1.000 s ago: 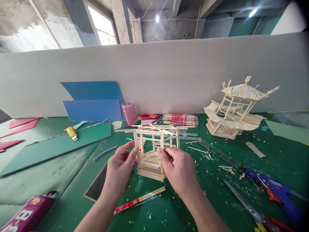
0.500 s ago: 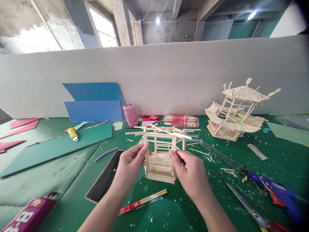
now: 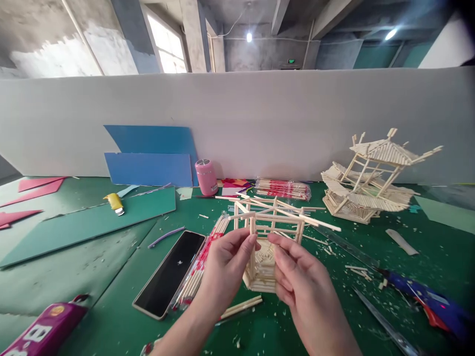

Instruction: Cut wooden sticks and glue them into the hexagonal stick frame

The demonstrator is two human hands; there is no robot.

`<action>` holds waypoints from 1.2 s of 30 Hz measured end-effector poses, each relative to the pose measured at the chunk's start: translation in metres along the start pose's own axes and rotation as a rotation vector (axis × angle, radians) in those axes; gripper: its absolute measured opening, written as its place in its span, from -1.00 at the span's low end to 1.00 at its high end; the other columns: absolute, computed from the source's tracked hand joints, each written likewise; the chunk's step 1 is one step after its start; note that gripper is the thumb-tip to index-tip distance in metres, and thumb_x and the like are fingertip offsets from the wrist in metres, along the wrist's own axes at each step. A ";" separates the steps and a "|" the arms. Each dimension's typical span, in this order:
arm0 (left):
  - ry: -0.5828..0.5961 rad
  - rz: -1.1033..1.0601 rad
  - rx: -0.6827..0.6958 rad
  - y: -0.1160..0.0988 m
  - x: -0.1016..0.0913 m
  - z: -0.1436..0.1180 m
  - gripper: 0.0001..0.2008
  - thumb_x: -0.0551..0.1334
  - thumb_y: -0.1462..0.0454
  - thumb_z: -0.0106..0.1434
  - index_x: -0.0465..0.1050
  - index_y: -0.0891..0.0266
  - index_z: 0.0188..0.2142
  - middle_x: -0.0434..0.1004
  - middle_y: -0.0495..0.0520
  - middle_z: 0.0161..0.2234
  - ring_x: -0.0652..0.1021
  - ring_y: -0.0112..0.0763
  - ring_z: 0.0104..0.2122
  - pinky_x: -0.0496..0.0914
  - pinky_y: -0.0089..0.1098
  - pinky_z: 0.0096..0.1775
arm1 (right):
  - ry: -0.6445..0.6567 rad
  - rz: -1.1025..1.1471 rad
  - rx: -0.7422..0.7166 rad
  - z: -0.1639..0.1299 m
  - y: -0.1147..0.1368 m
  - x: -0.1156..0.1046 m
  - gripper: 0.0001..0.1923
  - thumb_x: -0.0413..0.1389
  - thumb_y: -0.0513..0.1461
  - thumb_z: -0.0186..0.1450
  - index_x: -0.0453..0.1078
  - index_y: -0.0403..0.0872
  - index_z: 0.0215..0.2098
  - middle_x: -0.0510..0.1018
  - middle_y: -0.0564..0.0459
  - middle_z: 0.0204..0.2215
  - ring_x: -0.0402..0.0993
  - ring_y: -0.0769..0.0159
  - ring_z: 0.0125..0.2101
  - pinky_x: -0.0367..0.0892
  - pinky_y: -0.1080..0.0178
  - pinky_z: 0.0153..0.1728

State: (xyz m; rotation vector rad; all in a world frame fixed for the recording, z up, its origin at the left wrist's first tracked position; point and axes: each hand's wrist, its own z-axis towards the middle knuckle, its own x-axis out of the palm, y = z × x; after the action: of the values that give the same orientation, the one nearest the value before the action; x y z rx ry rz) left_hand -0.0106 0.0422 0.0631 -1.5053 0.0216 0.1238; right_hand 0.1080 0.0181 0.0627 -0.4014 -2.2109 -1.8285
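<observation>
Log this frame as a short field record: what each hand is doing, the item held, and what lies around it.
left hand: grips the stick model from its left side
right hand: grips the same model from the right
stick model: unfinished frame of thin wooden sticks, held above the green mat
near left: phone, screen dark, beside a pack of sticks
far right: finished stick pavilion
right edge: blue glue gun
back: pink cup, blue boards

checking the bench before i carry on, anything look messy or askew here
Yes. Wood shavings and offcuts litter the green table right of the stick frame held in both hands; its top sticks jut out unevenly. The finished pavilion leans.
</observation>
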 end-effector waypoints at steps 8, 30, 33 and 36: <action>0.022 -0.008 0.062 0.002 0.005 -0.002 -0.83 0.20 0.24 0.13 0.54 0.26 -0.36 0.44 -0.01 -0.58 0.33 -0.50 -0.62 0.20 -0.53 -0.63 | 0.015 0.297 0.084 0.013 0.003 0.010 -0.80 0.17 -0.12 0.12 0.35 -0.10 -0.42 0.06 0.30 -0.73 -0.21 0.56 -0.69 -0.20 0.46 -0.72; -0.034 0.103 0.100 0.004 0.011 -0.008 -0.84 0.15 0.25 0.17 0.48 0.27 -0.39 0.40 -0.07 -0.69 0.45 -0.45 -0.71 0.34 -0.51 -0.64 | -0.006 0.401 0.046 0.017 -0.008 0.031 -0.73 0.24 -0.05 0.01 0.37 -0.06 -0.46 0.14 0.30 -0.76 -0.09 0.58 -0.74 -0.08 0.48 -0.75; -0.040 0.131 0.109 0.003 0.010 -0.008 -0.83 0.15 0.25 0.17 0.45 0.27 -0.47 0.38 -0.07 -0.69 0.44 -0.47 -0.72 0.32 -0.53 -0.65 | -0.001 0.411 0.040 0.017 -0.009 0.032 -0.74 0.24 -0.06 0.01 0.38 -0.05 -0.45 0.13 0.30 -0.76 -0.10 0.58 -0.73 -0.08 0.47 -0.75; -0.036 0.127 0.107 0.003 0.011 -0.009 -0.81 0.13 0.25 0.18 0.42 0.27 -0.50 0.36 -0.07 -0.70 0.43 -0.49 -0.72 0.32 -0.54 -0.65 | 0.018 0.404 0.016 0.017 -0.010 0.032 -0.74 0.22 -0.05 0.05 0.36 -0.07 -0.47 0.15 0.30 -0.76 -0.07 0.59 -0.73 -0.07 0.47 -0.74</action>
State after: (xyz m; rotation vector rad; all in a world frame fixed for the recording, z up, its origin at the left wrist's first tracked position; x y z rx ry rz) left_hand 0.0002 0.0342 0.0585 -1.3944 0.0938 0.2477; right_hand 0.0745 0.0349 0.0621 -0.7610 -1.9529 -1.5887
